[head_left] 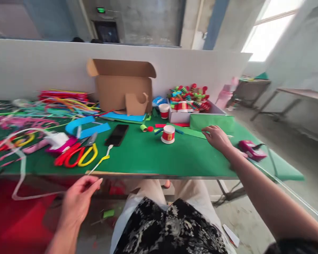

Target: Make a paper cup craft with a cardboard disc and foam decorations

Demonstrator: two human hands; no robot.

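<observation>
My left hand [79,199] is just below the table's front edge, its thumb and fingers closed together; I cannot make out anything in them. A white cable with a yellow tag [104,158] runs from a black phone [117,135] toward the edge above it. My right hand [216,137] hovers over the right side of the table with curled fingers, by a light green paper strip [192,132] and a green sheet [212,122]. Whatever its fingertips may hold is too small to tell. A red-and-white paper cup [168,134] stands upside down at mid-table, with dark blue arms at its sides.
Red and yellow scissors [76,153], a blue paper strip [88,127] and pipe cleaners [66,100] lie at left. Behind stand a cardboard box [124,86], another cup [164,110] and a tray [198,115] of decorated cups. A magenta device [252,150] sits at right.
</observation>
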